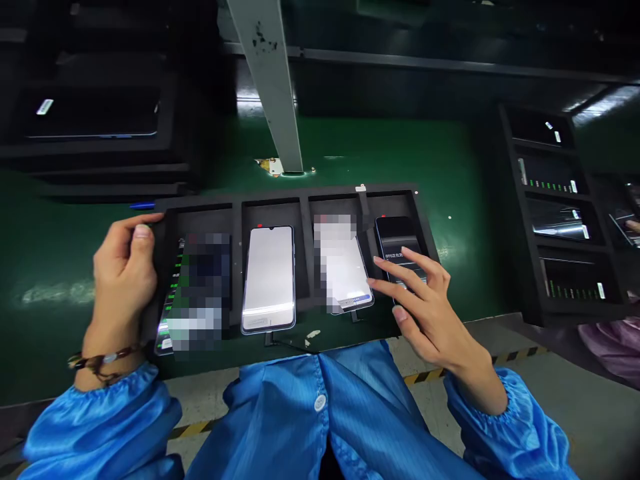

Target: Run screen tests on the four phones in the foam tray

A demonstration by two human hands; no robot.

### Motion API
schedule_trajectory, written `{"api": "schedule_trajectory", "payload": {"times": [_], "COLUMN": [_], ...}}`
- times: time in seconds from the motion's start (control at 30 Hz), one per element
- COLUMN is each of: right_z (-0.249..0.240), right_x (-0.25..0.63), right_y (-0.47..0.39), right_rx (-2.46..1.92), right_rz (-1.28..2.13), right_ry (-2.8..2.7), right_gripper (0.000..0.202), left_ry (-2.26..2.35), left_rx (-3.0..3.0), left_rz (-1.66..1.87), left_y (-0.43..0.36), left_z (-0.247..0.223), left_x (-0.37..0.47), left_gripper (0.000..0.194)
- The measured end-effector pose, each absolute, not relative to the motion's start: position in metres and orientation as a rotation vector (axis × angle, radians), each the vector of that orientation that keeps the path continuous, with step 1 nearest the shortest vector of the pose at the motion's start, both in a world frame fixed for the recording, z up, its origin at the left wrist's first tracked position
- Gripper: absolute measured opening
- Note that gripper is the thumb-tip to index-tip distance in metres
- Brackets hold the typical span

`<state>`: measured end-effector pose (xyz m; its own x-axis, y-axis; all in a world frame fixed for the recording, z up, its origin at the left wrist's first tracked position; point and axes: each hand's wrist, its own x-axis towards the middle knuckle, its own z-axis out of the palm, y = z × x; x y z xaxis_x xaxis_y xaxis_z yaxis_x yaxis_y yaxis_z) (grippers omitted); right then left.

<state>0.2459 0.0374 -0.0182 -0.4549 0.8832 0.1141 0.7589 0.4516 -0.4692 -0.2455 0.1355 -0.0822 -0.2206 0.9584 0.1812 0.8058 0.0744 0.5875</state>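
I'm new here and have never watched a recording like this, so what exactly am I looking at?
There's no machine: these are a person's own bare hands. The only picture comes from a camera worn on their head, looking forward and down.

On a green table lies a black tray with four compartments, a phone in each; blurred patches cover parts of two. The left hand is at the tray's left edge; whether it has a firm grip is unclear. The right hand holds nothing; its fingers spread over the rightmost phone, though contact is hard to judge.

Another tray of devices stands on the far right.
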Motion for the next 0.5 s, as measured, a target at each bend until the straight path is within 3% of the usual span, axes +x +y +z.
{"api": "schedule_trajectory", "payload": {"times": [0.23,0.5], "right_z": [-0.019,-0.019], "right_x": [0.23,0.229], "right_y": [0.056,0.056], "right_rx": [-1.414,-1.391], "right_rz": [0.607,0.654], "right_ry": [-2.348,-2.375], "right_gripper": [0.038,0.038], "left_ry": [2.09,2.084], "left_rx": [1.734,1.915], "left_rz": [0.922,0.958], "left_y": [0.135,0.127], "left_z": [-0.077,-0.055], "left_x": [-0.24,-0.227], "left_gripper": [0.05,0.051]}}
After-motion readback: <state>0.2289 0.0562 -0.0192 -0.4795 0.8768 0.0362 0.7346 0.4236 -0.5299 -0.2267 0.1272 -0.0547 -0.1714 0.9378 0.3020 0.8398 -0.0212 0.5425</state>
